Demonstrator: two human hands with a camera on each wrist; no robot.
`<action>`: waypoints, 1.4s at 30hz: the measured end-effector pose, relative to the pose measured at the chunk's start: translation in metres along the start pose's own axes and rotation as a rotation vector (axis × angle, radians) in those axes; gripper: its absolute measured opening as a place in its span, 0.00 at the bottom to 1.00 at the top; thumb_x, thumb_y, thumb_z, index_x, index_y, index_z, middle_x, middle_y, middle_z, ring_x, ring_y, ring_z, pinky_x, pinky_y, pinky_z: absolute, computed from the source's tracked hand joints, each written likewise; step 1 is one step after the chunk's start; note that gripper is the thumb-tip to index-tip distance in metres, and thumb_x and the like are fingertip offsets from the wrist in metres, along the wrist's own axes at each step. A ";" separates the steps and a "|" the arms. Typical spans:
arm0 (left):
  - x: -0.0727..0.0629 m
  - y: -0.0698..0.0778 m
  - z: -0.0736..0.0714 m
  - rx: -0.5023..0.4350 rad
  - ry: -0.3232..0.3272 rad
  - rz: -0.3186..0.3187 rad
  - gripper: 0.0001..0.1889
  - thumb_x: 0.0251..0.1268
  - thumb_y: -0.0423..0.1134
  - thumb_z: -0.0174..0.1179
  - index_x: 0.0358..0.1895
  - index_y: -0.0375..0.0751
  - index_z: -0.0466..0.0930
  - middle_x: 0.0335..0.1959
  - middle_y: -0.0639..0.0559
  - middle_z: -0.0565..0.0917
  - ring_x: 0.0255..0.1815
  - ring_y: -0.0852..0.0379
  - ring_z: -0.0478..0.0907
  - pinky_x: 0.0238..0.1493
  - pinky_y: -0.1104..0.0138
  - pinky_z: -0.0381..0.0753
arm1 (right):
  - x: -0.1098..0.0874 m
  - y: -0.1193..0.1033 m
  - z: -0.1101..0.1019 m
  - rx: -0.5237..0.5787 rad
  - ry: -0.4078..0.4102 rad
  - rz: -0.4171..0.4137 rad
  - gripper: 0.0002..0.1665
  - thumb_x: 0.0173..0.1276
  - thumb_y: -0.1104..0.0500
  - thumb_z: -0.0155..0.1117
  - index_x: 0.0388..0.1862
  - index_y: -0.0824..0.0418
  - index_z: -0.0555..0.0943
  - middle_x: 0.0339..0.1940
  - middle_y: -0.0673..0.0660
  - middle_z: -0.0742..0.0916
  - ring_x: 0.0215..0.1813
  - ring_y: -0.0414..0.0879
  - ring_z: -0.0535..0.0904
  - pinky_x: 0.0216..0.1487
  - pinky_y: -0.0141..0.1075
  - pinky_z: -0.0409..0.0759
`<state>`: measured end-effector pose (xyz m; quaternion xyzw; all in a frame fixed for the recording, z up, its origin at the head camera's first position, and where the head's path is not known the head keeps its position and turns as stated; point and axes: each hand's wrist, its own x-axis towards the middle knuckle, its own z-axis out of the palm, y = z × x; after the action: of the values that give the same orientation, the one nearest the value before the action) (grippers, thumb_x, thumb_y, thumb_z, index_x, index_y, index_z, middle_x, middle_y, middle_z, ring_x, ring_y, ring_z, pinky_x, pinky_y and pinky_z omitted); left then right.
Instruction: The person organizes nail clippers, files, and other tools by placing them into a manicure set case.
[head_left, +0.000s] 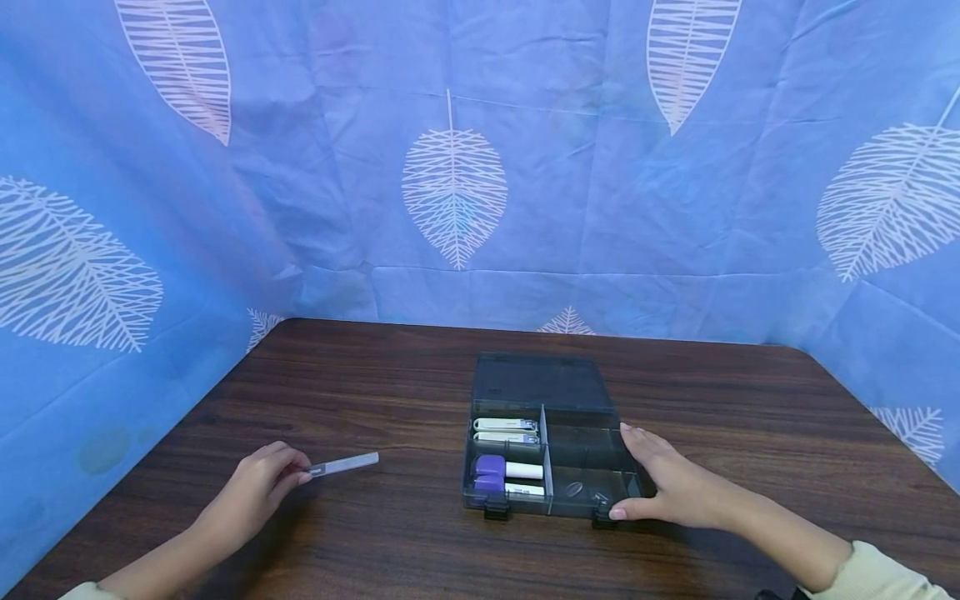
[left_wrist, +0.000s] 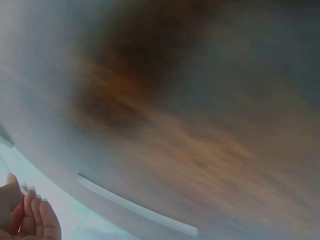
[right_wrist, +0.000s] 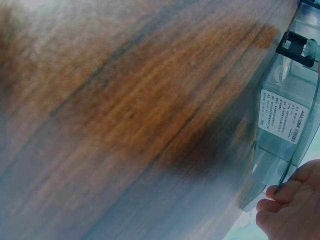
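My left hand (head_left: 262, 479) pinches one end of a slim pale nail file (head_left: 345, 464) between thumb and fingers, its free end pointing right. On the right, my right hand (head_left: 663, 479) grips the side of a smoky see-through plastic box (head_left: 551, 507), thumb at the front corner and fingers farther back. The lid (head_left: 536, 379) lies folded back. Two nail clippers (head_left: 506, 431) fill the rear left compartment. In front of them lie two purple polish bottles (head_left: 491, 475) with white caps. In the right wrist view, fingertips (right_wrist: 282, 192) curl at the box's edge.
The box stands on a dark wood-grain table (head_left: 360, 533). Two black latches (head_left: 496, 508) stick out at its front. A white printed label (right_wrist: 284, 116) shows on the box in the right wrist view. Blue cloth (head_left: 322, 208) with white leaves encloses the back and sides.
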<state>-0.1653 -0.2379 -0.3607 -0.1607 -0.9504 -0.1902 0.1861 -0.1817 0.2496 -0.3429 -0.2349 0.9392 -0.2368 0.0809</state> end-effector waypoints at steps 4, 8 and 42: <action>0.005 0.006 0.003 -0.029 0.023 0.022 0.06 0.50 0.26 0.65 0.28 0.40 0.79 0.24 0.57 0.76 0.24 0.71 0.68 0.25 0.75 0.74 | 0.000 0.000 0.000 0.004 0.001 -0.004 0.63 0.56 0.37 0.65 0.70 0.77 0.46 0.71 0.77 0.54 0.69 0.75 0.47 0.60 0.69 0.55; 0.008 0.011 0.005 -0.049 0.029 0.039 0.06 0.50 0.27 0.65 0.27 0.41 0.79 0.24 0.58 0.76 0.25 0.71 0.68 0.25 0.75 0.74 | -0.001 0.000 0.000 0.002 0.004 -0.005 0.63 0.55 0.37 0.65 0.70 0.77 0.47 0.71 0.77 0.54 0.69 0.75 0.46 0.60 0.69 0.54; 0.060 0.071 0.029 -0.188 -0.024 0.273 0.02 0.57 0.31 0.61 0.33 0.37 0.79 0.30 0.54 0.78 0.28 0.66 0.70 0.28 0.75 0.74 | -0.002 -0.004 -0.002 0.012 0.006 0.001 0.64 0.55 0.36 0.65 0.70 0.77 0.46 0.71 0.77 0.53 0.70 0.74 0.45 0.61 0.69 0.53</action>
<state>-0.1997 -0.1495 -0.3399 -0.3071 -0.9000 -0.2494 0.1831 -0.1791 0.2481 -0.3394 -0.2333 0.9382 -0.2432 0.0795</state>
